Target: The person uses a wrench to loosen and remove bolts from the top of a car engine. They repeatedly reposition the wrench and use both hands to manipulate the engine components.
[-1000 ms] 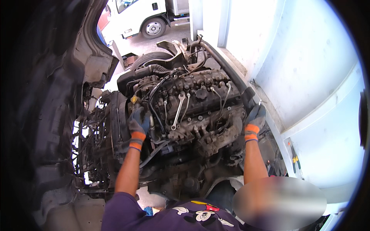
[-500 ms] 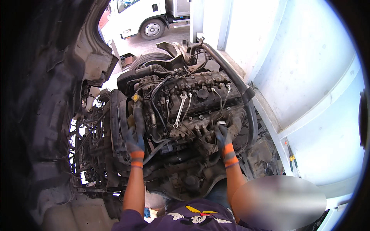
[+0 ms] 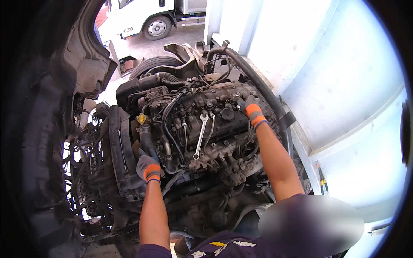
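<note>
My left hand (image 3: 147, 166), in a grey glove with an orange cuff, rests beside the thick black radiator hose (image 3: 146, 139) at the engine's left end. Its fingers look spread and hold nothing that I can see. My right hand (image 3: 253, 110), gloved alike, reaches to the top of the engine (image 3: 219, 124). Its fingers are bent together at the metal pipe fittings near the far right; what they grip is hidden. A silver combination wrench (image 3: 201, 136) lies across the engine between my hands. A round black cap (image 3: 227, 113) sits left of my right hand.
A long rod-like tool (image 3: 122, 148) lies along the radiator top (image 3: 115, 150). A thick black bar (image 3: 258, 79) curves over the engine's right side. Yellow-and-black handled pliers (image 3: 322, 180) rest by the white wall panel (image 3: 352, 107). A white truck (image 3: 142, 19) stands beyond.
My right hand has moved up and away from the engine's near right side to its top. My left hand has shifted slightly lower. The view has turned a little.
</note>
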Demonstrator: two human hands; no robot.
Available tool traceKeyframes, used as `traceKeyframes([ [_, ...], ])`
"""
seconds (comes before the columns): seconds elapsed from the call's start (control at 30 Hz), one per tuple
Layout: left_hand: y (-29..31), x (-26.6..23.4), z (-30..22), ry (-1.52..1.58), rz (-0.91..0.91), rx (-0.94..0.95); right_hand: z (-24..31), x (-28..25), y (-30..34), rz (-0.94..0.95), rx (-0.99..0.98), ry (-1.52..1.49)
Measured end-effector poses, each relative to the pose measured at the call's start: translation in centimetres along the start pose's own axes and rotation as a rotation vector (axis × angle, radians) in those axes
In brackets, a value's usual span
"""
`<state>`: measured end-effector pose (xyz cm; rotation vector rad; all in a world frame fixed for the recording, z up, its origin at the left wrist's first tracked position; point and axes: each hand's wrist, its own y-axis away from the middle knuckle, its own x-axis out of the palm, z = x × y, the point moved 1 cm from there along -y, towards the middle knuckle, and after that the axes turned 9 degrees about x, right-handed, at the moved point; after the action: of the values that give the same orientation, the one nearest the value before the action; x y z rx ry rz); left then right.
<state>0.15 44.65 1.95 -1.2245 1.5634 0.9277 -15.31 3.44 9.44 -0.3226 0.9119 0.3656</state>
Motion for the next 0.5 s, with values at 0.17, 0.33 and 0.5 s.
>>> traceKeyframes([
  [0.17,-0.4,1.6,0.0,-0.022,-0.069,0.041,1.1,4.4,-2.5,0.318,-0.144,0.153],
  [0.33,-0.6,1.3,-0.5,-0.046,-0.053,0.026,1.5,6.7,-2.5,0.213,-0.211,0.273],
  [0.5,-0.5,1.2,-0.9,-0.052,-0.032,0.041,0.7,8.0,-4.2,-0.024,-0.176,0.360],
])
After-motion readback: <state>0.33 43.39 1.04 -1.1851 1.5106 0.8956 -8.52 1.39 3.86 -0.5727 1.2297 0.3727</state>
